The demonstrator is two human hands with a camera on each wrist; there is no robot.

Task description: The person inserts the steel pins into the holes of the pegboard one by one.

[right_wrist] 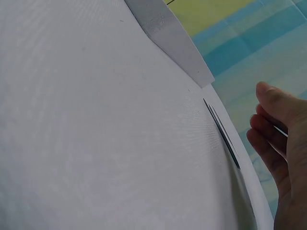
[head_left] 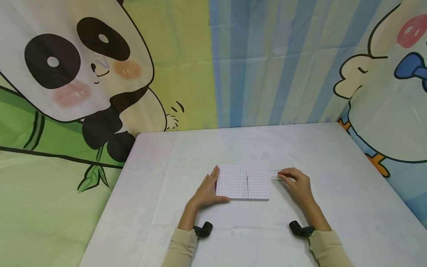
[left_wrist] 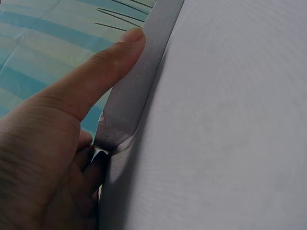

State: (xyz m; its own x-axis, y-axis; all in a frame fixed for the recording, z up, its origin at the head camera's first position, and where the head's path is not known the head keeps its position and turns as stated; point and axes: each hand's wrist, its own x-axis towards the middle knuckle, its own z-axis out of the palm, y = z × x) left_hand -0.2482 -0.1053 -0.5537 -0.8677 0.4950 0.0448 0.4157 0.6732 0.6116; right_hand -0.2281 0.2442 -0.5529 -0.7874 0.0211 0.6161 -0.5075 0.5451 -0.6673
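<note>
A white board (head_left: 231, 181) dotted with a grid of small holes lies on the white table. Thin dark sticks (head_left: 247, 185) show as a line across it; in the left wrist view several thin sticks (left_wrist: 120, 18) jut past its edge. My left hand (head_left: 207, 191) steadies the board's near left corner, thumb along the front edge and straight fingers along the left side. To the board's right, a few thin sticks (right_wrist: 221, 134) lie on the table. Just over them is my right hand (head_left: 298, 183), thumb and fingers bent slightly, with no stick visible between them.
The white table (head_left: 186, 148) spreads around the board on all sides. Behind it hangs a cloth (head_left: 186, 63) printed with a panda and stripes. Black wrist cameras (head_left: 203, 230) sit on both wrists.
</note>
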